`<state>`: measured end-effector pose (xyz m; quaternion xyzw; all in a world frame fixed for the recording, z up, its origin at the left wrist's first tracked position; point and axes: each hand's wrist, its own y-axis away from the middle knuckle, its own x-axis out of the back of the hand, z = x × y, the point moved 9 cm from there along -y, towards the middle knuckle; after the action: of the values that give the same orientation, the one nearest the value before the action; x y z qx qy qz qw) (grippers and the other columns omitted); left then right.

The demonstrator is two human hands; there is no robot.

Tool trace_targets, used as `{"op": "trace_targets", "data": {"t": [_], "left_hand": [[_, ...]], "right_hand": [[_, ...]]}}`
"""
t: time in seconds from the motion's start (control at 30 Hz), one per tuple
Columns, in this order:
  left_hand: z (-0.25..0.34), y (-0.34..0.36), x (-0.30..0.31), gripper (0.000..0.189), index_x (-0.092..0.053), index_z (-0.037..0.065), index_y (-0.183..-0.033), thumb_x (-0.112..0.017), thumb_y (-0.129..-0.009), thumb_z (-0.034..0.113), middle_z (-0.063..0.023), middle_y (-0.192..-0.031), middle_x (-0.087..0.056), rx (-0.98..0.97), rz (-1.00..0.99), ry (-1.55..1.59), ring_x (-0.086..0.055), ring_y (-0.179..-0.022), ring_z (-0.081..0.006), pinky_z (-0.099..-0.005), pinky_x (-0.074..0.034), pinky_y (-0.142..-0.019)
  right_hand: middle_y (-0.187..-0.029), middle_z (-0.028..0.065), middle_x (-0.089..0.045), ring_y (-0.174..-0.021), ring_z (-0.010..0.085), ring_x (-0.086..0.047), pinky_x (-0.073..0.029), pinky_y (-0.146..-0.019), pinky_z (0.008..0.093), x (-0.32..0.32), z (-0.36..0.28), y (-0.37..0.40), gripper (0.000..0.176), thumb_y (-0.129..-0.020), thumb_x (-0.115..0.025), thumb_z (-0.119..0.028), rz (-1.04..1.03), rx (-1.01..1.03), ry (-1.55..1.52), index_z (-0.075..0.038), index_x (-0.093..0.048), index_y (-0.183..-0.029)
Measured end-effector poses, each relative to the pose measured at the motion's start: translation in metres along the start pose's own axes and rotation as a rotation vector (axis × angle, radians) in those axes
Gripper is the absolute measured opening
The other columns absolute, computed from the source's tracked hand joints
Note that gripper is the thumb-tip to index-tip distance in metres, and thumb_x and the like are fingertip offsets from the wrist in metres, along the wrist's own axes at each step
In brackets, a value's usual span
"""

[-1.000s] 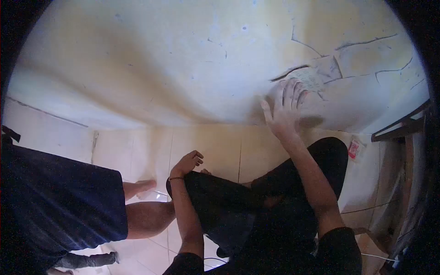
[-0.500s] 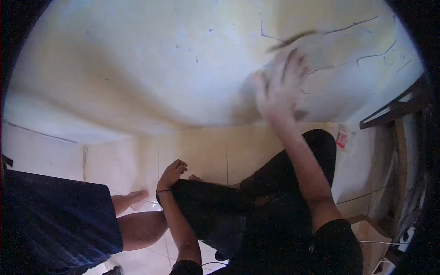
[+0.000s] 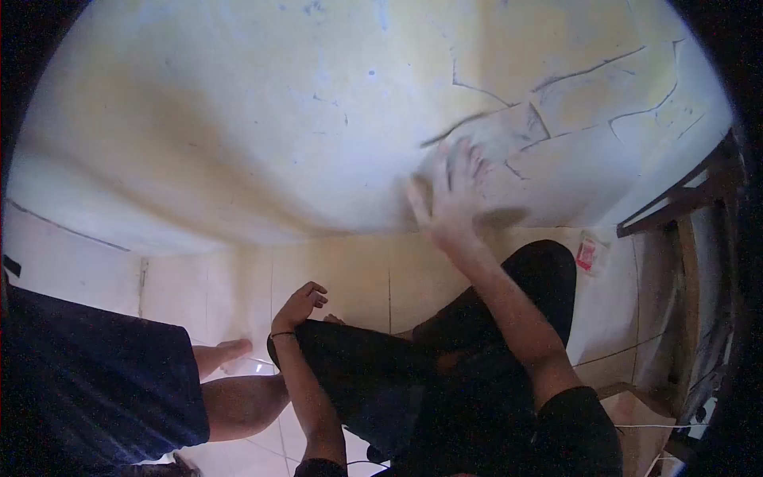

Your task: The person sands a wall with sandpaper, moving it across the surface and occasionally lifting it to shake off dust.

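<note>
My right hand (image 3: 457, 199) is up against the pale wall (image 3: 262, 103), blurred, its back towards me. Thumb and fingers are spread over something flat that I cannot make out. A thin dark edge shows just beyond the fingertips, beside cracks (image 3: 588, 70) in the wall. Lower down, my left hand (image 3: 300, 308) rests near my bent knee in dark trousers (image 3: 358, 358). Its fingers are loosely curled and apart, with nothing seen in them. A thin dark band circles that wrist.
Another person's dark clothing (image 3: 103, 374) and bare leg (image 3: 246, 401) are close on my left. A red-and-white packet (image 3: 586, 256) lies on the tiled floor (image 3: 334, 266). At the right stands a dark frame (image 3: 675, 195), with a white cable (image 3: 660, 425) below it.
My right hand has moved down and left along the wall, the dark edge by its fingertips moving with it. My left hand stays by the knee. The view has tilted slightly.
</note>
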<state>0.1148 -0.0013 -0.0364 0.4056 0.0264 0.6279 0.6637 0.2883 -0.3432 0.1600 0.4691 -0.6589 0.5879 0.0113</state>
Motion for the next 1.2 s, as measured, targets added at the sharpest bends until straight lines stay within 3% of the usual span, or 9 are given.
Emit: {"op": "trace_targets", "data": {"t": [0.13,0.27,0.4,0.5,0.6,0.7,0.9,1.1,1.2], "left_hand": [[-0.029,0.001,0.006,0.028,-0.060,0.003,-0.109,-0.044,-0.091,0.017,-0.0109,-0.096,-0.068,-0.029,0.055,-0.120,-0.063,-0.088,-0.0204,-0.0328,-0.050,-0.081],[-0.010,-0.002,-0.001,0.029,-0.060,0.003,-0.109,-0.046,-0.089,0.019,-0.0113,-0.096,-0.068,-0.004,0.015,-0.033,-0.063,-0.087,-0.0201,-0.0331,-0.051,-0.081],[-0.022,0.007,0.006,0.029,-0.060,0.003,-0.109,-0.048,-0.088,0.019,-0.0112,-0.096,-0.067,0.026,0.066,-0.034,-0.063,-0.087,-0.0199,-0.0334,-0.051,-0.081],[-0.024,0.001,0.005,0.028,-0.060,0.003,-0.108,-0.049,-0.088,0.018,-0.0107,-0.094,-0.067,-0.017,0.040,-0.020,-0.063,-0.087,-0.0197,-0.0334,-0.051,-0.081],[-0.010,-0.003,0.002,0.027,-0.060,0.003,-0.108,-0.050,-0.087,0.018,-0.0108,-0.093,-0.067,-0.057,0.004,-0.024,-0.063,-0.086,-0.0198,-0.0336,-0.051,-0.081],[-0.021,0.011,0.008,0.027,-0.061,0.003,-0.107,-0.049,-0.088,0.018,-0.0110,-0.093,-0.067,-0.010,0.051,-0.014,-0.063,-0.087,-0.0200,-0.0337,-0.051,-0.081],[-0.023,-0.008,-0.002,0.027,-0.061,0.003,-0.107,-0.048,-0.089,0.018,-0.0113,-0.095,-0.067,-0.016,0.014,-0.032,-0.063,-0.087,-0.0196,-0.0334,-0.051,-0.081],[-0.032,0.002,0.014,0.027,-0.059,0.003,-0.108,-0.046,-0.091,0.018,-0.0115,-0.094,-0.068,-0.083,0.070,-0.025,-0.063,-0.084,-0.0192,-0.0335,-0.051,-0.079],[-0.019,0.002,0.003,0.027,-0.059,0.003,-0.108,-0.046,-0.091,0.019,-0.0114,-0.093,-0.068,-0.039,0.026,-0.050,-0.063,-0.084,-0.0189,-0.0333,-0.051,-0.079]], "right_hand": [[-0.151,0.0334,-0.019,-0.140,0.0531,-0.013,-0.008,-0.112,0.0642,0.019,0.021,-0.021,0.081,-0.092,-0.053,-0.044,0.097,-0.084,0.099,0.008,-0.024,-0.146],[-0.153,0.0327,-0.015,-0.140,0.0529,-0.011,-0.007,-0.112,0.0636,-0.028,0.008,0.022,0.081,-0.092,-0.053,-0.042,-0.052,0.040,0.075,0.007,-0.021,-0.147],[-0.152,0.0338,-0.014,-0.141,0.0521,-0.012,-0.008,-0.112,0.0628,0.038,0.010,-0.033,0.081,-0.092,-0.053,-0.042,0.144,-0.138,-0.052,0.006,-0.020,-0.148],[-0.152,0.0335,-0.017,-0.139,0.0522,-0.017,-0.010,-0.112,0.0625,-0.012,0.015,0.004,0.077,-0.094,-0.050,-0.044,-0.013,-0.039,0.162,0.007,-0.026,-0.146],[-0.150,0.0338,-0.020,-0.139,0.0516,-0.019,-0.011,-0.112,0.0620,-0.012,-0.004,0.010,0.075,-0.095,-0.050,-0.042,-0.026,-0.001,0.080,0.007,-0.026,-0.146],[-0.150,0.0338,-0.022,-0.139,0.0509,-0.020,-0.012,-0.112,0.0621,0.048,0.002,-0.041,0.076,-0.094,-0.051,-0.042,0.201,-0.121,0.000,0.008,-0.027,-0.145],[-0.154,0.0309,-0.014,-0.142,0.0492,-0.011,-0.007,-0.114,0.0591,-0.033,0.001,0.031,0.077,-0.094,-0.054,-0.034,-0.131,0.063,0.087,0.006,-0.018,-0.149],[-0.152,0.0344,-0.014,-0.141,0.0520,-0.012,-0.009,-0.113,0.0617,0.062,0.012,-0.049,0.081,-0.092,-0.057,-0.038,0.222,-0.127,-0.056,0.009,-0.020,-0.146],[-0.153,0.0338,-0.008,-0.141,0.0523,-0.008,-0.008,-0.114,0.0600,0.048,0.023,-0.027,0.084,-0.092,-0.057,-0.036,0.128,-0.130,0.019,0.009,-0.013,-0.147]]}}
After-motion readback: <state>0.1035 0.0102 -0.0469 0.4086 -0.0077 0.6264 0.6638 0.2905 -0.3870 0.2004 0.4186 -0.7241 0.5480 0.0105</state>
